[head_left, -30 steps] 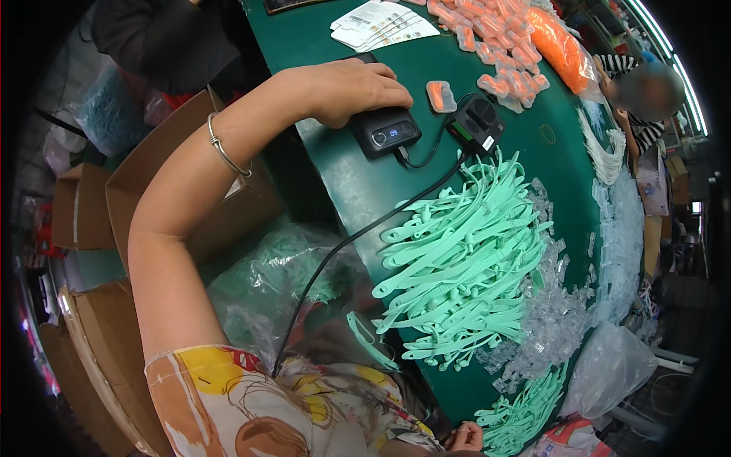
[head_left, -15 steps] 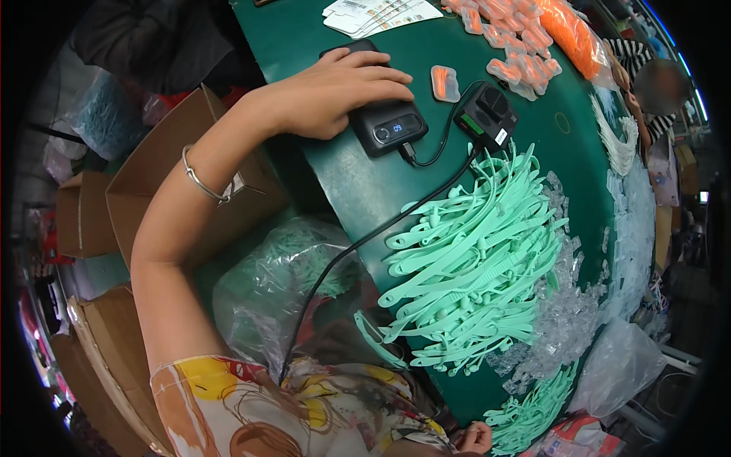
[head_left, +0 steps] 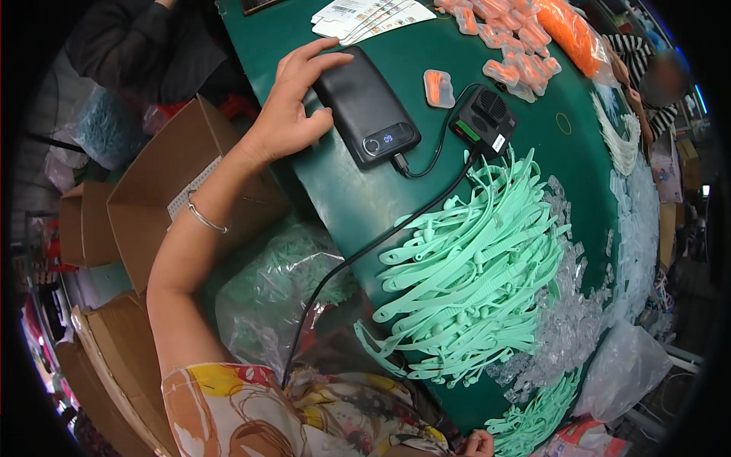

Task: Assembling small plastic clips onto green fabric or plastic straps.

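A black power bank [head_left: 369,107] with a lit display lies on the green table. Beside its left edge, my left hand [head_left: 293,107] has its fingers and thumb apart, fingertips at the upper end of the bank. A cable joins the bank to a small black device with a vented face [head_left: 485,118]. At the lower edge of the picture only part of my right hand [head_left: 477,442] shows, its fingers curled. Nearby lies a small bunch of mint-green straps [head_left: 533,415]; whether the hand holds anything is hidden. A large heap of mint-green straps [head_left: 472,274] covers the near part of the table.
Clear plastic pieces [head_left: 567,320] lie right of the straps. Small cases with orange contents [head_left: 521,72], one single case [head_left: 438,89] and printed cards [head_left: 373,19] are at the far end. Cardboard boxes [head_left: 156,186] and a clear bag [head_left: 282,293] stand left. A co-worker's dark sleeve [head_left: 145,53] shows.
My left hand has drawn back leftward off the top of the power bank to its edge, uncovering it. The bank has shifted slightly left. My right hand stays nearly where it was.
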Motion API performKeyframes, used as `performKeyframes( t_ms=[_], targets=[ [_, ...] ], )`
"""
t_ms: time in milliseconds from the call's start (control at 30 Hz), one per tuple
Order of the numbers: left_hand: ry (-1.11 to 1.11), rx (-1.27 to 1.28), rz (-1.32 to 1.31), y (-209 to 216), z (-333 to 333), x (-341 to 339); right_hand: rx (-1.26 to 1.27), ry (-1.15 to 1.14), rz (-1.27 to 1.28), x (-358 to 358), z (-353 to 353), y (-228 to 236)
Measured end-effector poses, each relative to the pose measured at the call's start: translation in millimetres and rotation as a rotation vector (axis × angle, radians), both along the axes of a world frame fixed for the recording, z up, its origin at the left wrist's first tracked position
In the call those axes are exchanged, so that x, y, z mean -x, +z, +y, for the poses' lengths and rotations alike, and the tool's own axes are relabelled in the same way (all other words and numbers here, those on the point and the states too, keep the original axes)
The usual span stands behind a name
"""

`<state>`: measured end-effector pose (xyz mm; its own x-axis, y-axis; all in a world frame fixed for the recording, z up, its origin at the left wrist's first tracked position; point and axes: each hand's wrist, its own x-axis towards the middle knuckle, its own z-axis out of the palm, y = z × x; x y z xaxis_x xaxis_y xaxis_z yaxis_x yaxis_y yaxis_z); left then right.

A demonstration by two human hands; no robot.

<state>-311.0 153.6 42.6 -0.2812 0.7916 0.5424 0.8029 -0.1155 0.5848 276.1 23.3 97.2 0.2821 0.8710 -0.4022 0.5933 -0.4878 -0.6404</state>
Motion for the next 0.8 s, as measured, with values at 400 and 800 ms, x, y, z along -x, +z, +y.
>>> performKeyframes(
  t_ms=[400, 800],
  targets=[
    [0.042, -0.017, -0.084, -6.9, 2.8, 1.4, 0.217, -0.079, -0.088, 7.9, 8.2, 12.2],
    [0.074, -0.035, -0.053, -10.0, 2.3, 2.0, 0.164, -0.046, -0.071, 5.8, 5.9, 9.4]
  ],
)
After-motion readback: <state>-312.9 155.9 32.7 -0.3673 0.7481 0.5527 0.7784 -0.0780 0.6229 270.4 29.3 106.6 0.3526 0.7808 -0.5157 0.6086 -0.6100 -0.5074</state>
